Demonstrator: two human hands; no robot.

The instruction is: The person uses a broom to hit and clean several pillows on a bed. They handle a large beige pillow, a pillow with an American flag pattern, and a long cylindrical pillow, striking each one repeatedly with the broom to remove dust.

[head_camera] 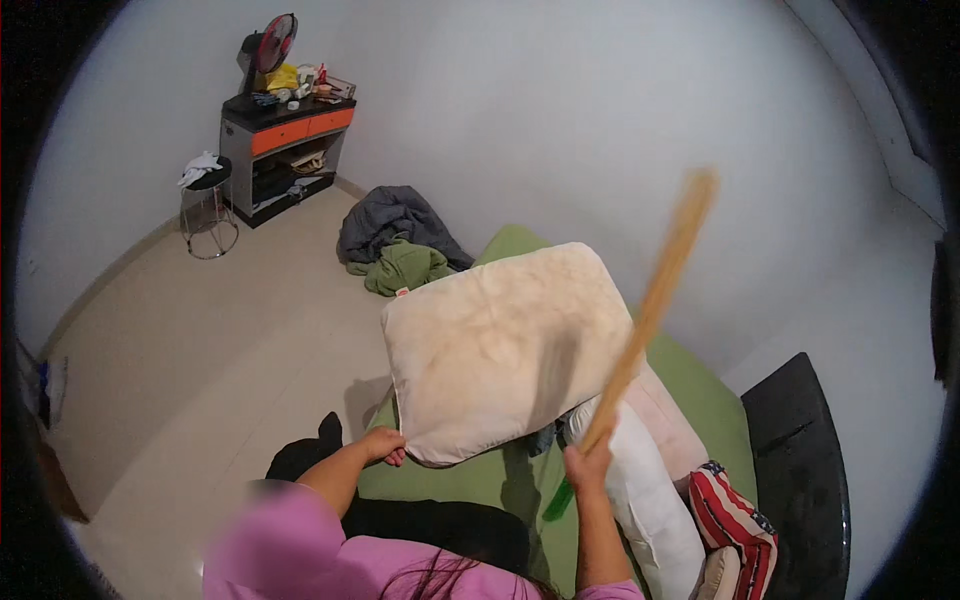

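My left hand (385, 445) pinches the near left corner of a large cream pillow (487, 337) with brownish stains. That pillow lies tilted over the green-sheeted bed (480, 480). In my right hand (589, 459) is a long tan stick-like tool (649, 315), probably a stiff bed broom, its far end raised and blurred by motion. Its green butt end (558, 501) shows below my fist. The tool's shadow falls across the pillow. Beside my right forearm rests a white bolster (646, 487).
A pale pink pillow (667, 420) and a striped cushion (733, 517) lie near the black headboard (799, 442). Crumpled grey bedding (401, 217) and green cloth (409, 266) are heaped by the wall. Farther off stand a stool (208, 180) and a cabinet (289, 142) bearing a fan (277, 43).
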